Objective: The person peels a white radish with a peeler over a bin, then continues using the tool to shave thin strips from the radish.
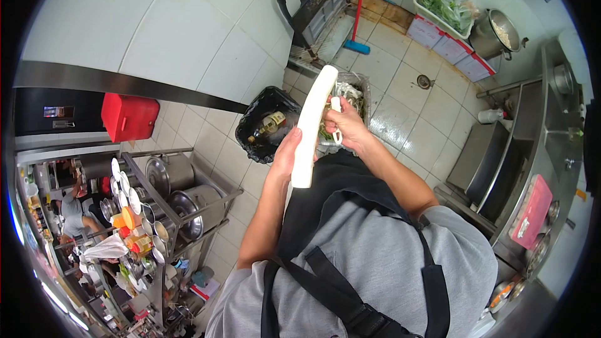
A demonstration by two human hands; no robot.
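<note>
A long white daikon [311, 122], pale and smooth along its visible side, slants upward in front of my body. My left hand [287, 153] is closed around its lower half from the left side. In my right hand [352, 126], just right of the daikon, is a white peeler [336, 104], with its looped end showing below the fingers. Whether the blade touches the daikon is hidden. Underneath stands a container lined with clear plastic [364, 81], holding peelings and scraps. To its left is a black-lined bin [245, 119] with a bottle [270, 124] in it.
A wire-style metal rack [213, 197] with large pots stands left, near a red bin [128, 117]. A sink counter [532, 150] runs along the right. At the back are a broom [357, 46], a greens basket [438, 17] on boxes and a pot [491, 37].
</note>
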